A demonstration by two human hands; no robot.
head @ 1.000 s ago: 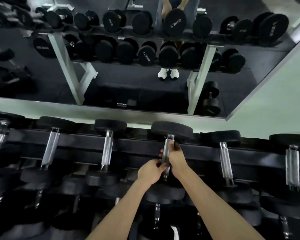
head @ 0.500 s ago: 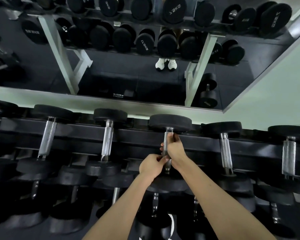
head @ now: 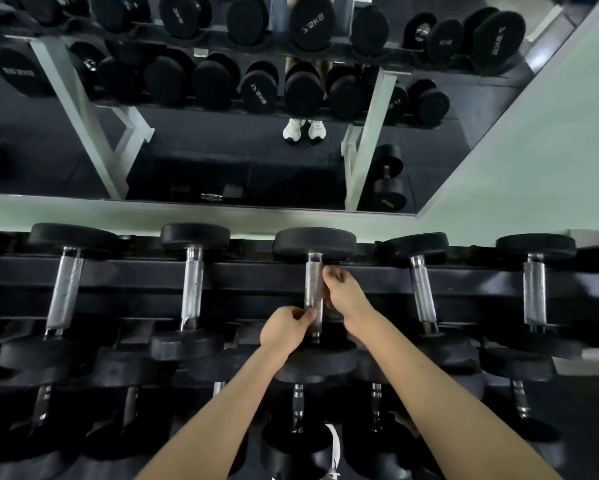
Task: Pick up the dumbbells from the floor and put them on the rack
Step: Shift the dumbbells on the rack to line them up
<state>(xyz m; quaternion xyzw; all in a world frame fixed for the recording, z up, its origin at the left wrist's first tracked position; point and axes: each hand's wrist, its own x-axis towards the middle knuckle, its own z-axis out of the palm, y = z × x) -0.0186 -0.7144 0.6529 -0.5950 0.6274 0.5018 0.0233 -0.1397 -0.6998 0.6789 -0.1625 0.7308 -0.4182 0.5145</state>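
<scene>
Left hand (head: 286, 329) pinches the lower end of the dumbbell (head: 313, 285) by its handle; it lies across the top tier of the rack (head: 249, 273), between its neighbours. My right hand (head: 345, 294) sits curled against the handle's right side, and I cannot tell whether it grips.

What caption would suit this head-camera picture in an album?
Left hand and right hand at the handle of a dumbbell resting on the rack, mirror behind.

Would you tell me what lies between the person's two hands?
In the head view, the dumbbell's knurled handle lies between the left hand and the right hand.
</scene>
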